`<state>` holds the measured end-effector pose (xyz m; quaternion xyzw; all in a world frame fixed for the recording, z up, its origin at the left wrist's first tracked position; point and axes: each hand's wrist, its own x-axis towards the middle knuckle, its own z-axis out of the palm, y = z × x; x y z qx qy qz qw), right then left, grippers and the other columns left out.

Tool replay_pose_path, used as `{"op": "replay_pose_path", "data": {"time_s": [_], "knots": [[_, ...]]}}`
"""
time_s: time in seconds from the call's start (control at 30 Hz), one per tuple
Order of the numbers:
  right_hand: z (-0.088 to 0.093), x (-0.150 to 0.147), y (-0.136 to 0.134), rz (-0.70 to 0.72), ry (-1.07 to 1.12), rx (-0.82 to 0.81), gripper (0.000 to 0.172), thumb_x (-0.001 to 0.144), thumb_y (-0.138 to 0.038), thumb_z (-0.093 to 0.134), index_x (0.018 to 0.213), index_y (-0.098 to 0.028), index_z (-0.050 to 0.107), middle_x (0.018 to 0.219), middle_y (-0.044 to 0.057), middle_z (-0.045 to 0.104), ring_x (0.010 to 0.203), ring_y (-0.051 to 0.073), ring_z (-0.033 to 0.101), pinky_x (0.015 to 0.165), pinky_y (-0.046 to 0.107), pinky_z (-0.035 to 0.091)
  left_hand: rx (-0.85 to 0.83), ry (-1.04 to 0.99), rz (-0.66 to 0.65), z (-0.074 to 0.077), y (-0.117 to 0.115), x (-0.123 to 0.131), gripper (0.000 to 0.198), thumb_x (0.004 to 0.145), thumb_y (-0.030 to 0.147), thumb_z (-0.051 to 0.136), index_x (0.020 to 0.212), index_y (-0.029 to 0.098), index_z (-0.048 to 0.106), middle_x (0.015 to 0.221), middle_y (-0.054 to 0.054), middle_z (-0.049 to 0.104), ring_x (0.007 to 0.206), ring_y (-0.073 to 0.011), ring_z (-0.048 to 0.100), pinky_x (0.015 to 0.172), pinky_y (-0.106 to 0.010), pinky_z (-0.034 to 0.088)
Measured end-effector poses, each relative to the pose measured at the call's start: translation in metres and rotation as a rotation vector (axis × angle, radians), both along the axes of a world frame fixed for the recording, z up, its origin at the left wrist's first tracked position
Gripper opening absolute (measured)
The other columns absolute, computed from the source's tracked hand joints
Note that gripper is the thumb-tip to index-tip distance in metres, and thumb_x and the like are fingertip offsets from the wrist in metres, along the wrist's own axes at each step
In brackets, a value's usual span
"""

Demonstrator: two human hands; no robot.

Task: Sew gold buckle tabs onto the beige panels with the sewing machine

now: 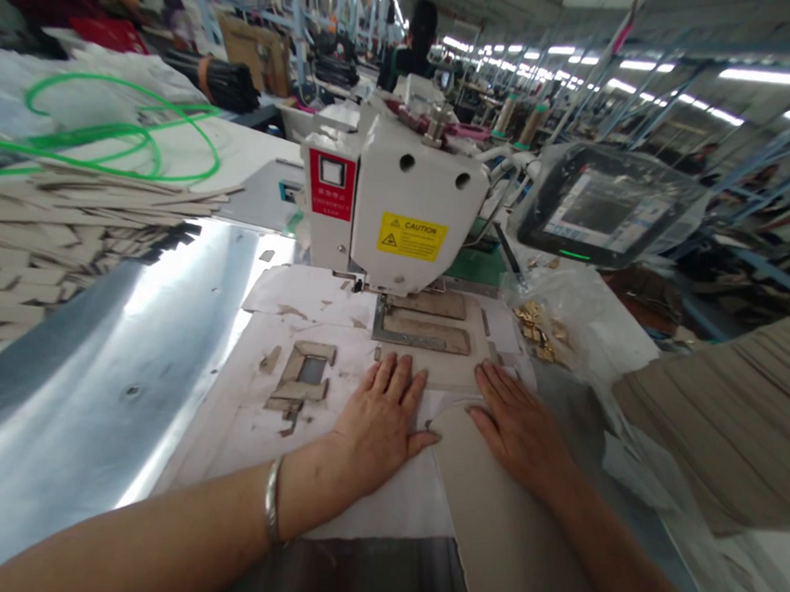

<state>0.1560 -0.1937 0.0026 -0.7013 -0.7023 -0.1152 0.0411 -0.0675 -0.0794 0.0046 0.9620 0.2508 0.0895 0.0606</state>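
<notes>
My left hand [386, 422] lies flat with fingers stretched forward, its fingertips at the near edge of a pale plate [435, 373] under the sewing machine head [404, 190]. My right hand [520, 423] rests flat too, partly over a long beige panel [494, 507] with a rounded far end. Its fingertips touch the right part of the plate's near edge. Neither hand grips anything. A metal clamp frame [408, 339] sits on the plate around beige strips, below the machine's needle area. White paper [384, 507] covers the worktop beneath.
Beige scraps [302, 376] lie left of the plate. A heap of beige strips [55, 241] and green cord [150, 142] are at the far left. On the right are gold metal pieces [538, 330] in plastic, a control screen [603, 207] and stacked beige panels [746, 414].
</notes>
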Motion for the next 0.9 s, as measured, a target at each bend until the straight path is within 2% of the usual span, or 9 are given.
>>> {"op": "replay_pose_path", "data": {"time_s": [0.1,0.2,0.3,0.43,0.53,0.63,0.8,0.9], "knots": [[-0.001,-0.005,0.001,-0.026,-0.02,0.005,0.055,0.097,-0.038,0.042,0.142,-0.007,0.047,0.144,0.02,0.047,0.134,0.032,0.045,0.109,0.05,0.039,-0.011,-0.014,-0.025,0.003,0.002,0.0,0.077,0.091,0.065,0.042,0.145,0.01,0.04,0.149,-0.021,0.039,0.14,-0.0373,0.03,0.112,-0.049,0.03],[-0.001,-0.007,0.002,-0.047,-0.026,0.0,0.057,0.097,-0.039,0.042,0.143,-0.006,0.046,0.144,0.022,0.047,0.133,0.034,0.045,0.108,0.052,0.04,-0.005,-0.024,-0.05,0.009,0.006,0.0,0.078,0.089,0.066,0.045,0.142,0.008,0.043,0.138,-0.019,0.047,0.131,-0.0351,0.039,0.108,-0.047,0.034],[0.003,-0.008,0.002,-0.033,-0.021,-0.02,0.054,0.097,-0.038,0.043,0.145,-0.013,0.045,0.147,0.019,0.045,0.136,0.034,0.042,0.109,0.053,0.038,-0.003,-0.016,-0.074,0.016,0.01,0.0,0.076,0.087,0.066,0.048,0.138,0.011,0.047,0.127,-0.016,0.053,0.117,-0.0307,0.046,0.103,-0.043,0.038],[0.006,-0.01,0.001,-0.012,-0.014,-0.022,0.048,0.096,-0.036,0.045,0.142,-0.021,0.051,0.148,0.017,0.043,0.137,0.034,0.04,0.108,0.053,0.039,0.047,0.002,-0.082,0.018,0.006,0.001,0.071,0.087,0.065,0.05,0.136,0.013,0.049,0.119,-0.014,0.055,0.11,-0.0292,0.048,0.097,-0.041,0.041],[0.002,-0.009,0.001,-0.023,0.005,0.025,0.05,0.096,-0.036,0.045,0.139,-0.012,0.053,0.144,0.02,0.048,0.135,0.034,0.043,0.108,0.05,0.04,0.098,0.048,-0.002,0.017,-0.003,0.002,0.074,0.086,0.066,0.051,0.131,0.007,0.054,0.119,-0.018,0.054,0.111,-0.0331,0.048,0.097,-0.045,0.04],[-0.003,-0.007,0.0,-0.049,0.021,0.07,0.05,0.096,-0.037,0.043,0.135,-0.008,0.055,0.14,0.021,0.052,0.133,0.035,0.046,0.107,0.051,0.042,0.133,0.082,0.068,0.015,-0.009,0.003,0.081,0.085,0.068,0.049,0.132,0.002,0.052,0.124,-0.023,0.052,0.12,-0.0396,0.044,0.104,-0.051,0.033],[0.002,0.001,0.006,-0.061,0.086,0.07,0.039,0.097,-0.034,0.043,0.126,-0.016,0.061,0.135,0.014,0.058,0.127,0.031,0.051,0.104,0.05,0.044,0.138,0.079,0.046,0.015,-0.007,0.003,0.079,0.085,0.068,0.049,0.13,0.003,0.056,0.125,-0.023,0.054,0.12,-0.041,0.045,0.104,-0.053,0.035],[0.013,0.011,0.016,-0.057,0.133,0.019,0.032,0.098,-0.026,0.041,0.119,-0.019,0.063,0.122,0.011,0.065,0.115,0.026,0.058,0.1,0.044,0.046,0.137,0.077,0.037,0.015,-0.005,0.003,0.079,0.084,0.067,0.052,0.13,0.003,0.057,0.124,-0.024,0.055,0.119,-0.042,0.046,0.103,-0.053,0.037]]}}
